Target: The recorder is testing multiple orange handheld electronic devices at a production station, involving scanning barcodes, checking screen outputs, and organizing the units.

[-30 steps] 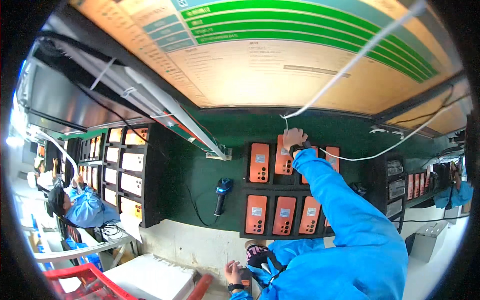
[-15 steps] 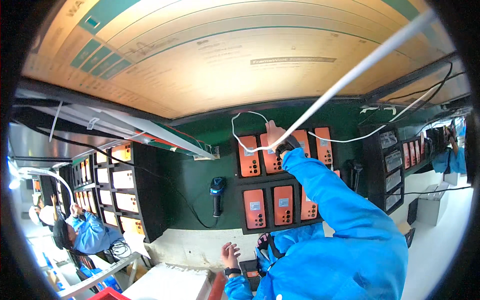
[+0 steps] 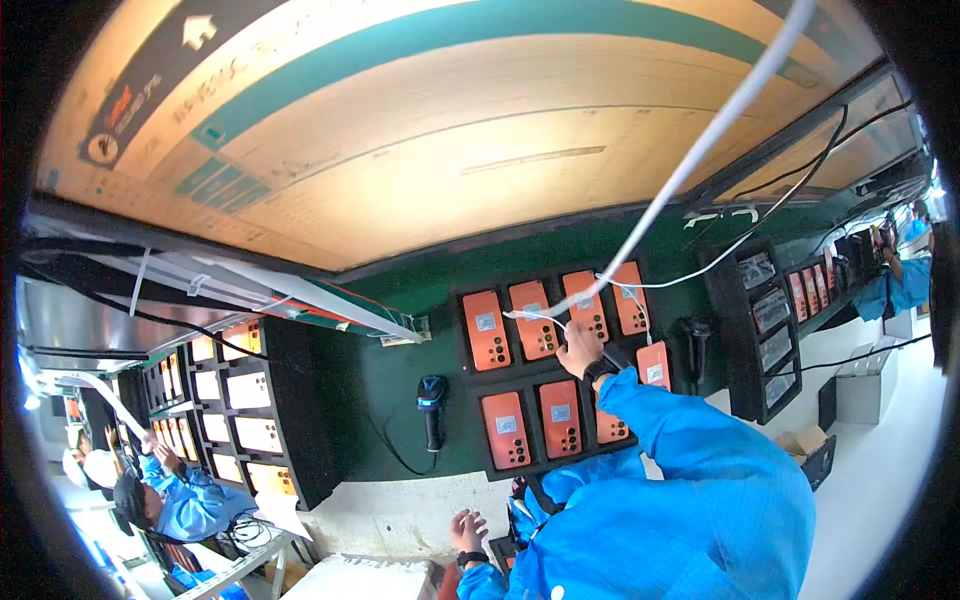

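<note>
A white cable [image 3: 537, 316] makes a narrow bend over the phones, and its end runs into the bent fingers of my right hand [image 3: 578, 350]. That hand is closed over the gap between the two rows of a black tray [image 3: 470, 385]. Orange-pink phones [image 3: 486, 330] with labels lie back up in its slots. One phone [image 3: 653, 365] at the right sits higher than its row, with a thin white cable [image 3: 645, 318] reaching its top. My right sleeve covers part of the near row. My left hand [image 3: 467, 530] hangs below the bench edge, fingers apart and holding nothing.
A barcode scanner [image 3: 432, 412] lies left of the tray; another dark handheld device [image 3: 697, 350] is at its right. Black racks with phones [image 3: 255, 388] stand on the left. A large screen [image 3: 400, 190] overhangs the bench. A co-worker [image 3: 195, 500] in blue works at far left.
My right hand has come back toward me from the tray's far edge to between the rows. The cable's wide loop has narrowed. The view has tilted slightly.
</note>
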### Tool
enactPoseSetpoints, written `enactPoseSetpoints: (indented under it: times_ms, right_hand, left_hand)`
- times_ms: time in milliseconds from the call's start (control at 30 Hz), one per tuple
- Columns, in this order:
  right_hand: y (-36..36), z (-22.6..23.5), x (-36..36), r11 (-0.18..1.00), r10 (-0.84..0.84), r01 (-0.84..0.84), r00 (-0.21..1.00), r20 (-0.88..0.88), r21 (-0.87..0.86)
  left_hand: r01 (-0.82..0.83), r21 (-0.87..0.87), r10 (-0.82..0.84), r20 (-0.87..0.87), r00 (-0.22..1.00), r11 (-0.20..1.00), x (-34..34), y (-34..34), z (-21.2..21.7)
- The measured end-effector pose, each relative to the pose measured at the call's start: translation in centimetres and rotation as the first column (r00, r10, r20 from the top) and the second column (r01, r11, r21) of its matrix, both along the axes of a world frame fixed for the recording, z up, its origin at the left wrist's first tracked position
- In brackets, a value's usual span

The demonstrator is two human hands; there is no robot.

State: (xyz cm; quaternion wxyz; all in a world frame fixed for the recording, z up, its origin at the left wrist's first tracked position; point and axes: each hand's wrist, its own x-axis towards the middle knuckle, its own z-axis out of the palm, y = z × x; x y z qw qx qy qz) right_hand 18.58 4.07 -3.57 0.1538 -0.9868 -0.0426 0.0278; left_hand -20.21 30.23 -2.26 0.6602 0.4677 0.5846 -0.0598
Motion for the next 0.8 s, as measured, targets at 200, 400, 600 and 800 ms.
enactPoseSetpoints:
  times_ms: [200, 400, 600, 800]
  right_hand:
    - [1.6, -0.5, 10.5, 0.993, -0.072, 0.046, 0.962, 0.264, 0.104]
    - [3.1, 1.1, 15.0, 0.980, -0.192, 0.196, 0.937, 0.292, 0.014]
    - [4.2, 3.8, -2.4, 0.623, -0.178, 0.130, 0.984, -0.022, 0.771]
    - [1.8, 6.1, -16.1, 0.145, 0.133, 0.609, 0.769, -0.625, 0.780]
  left_hand:
    - [0.079, 0.040, -0.078, -0.027, 0.997, 0.996, 2.8, -0.2, 1.5]
    - [0.067, 0.145, -0.083, 0.108, 0.991, 0.987, 6.9, 0.9, 3.7]
    - [0.344, 0.911, -0.514, -0.188, 0.837, 0.227, 17.1, 3.3, 2.2]
    - [0.546, 0.530, -0.604, -0.077, 0.793, 0.649, 24.9, 5.7, -2.1]
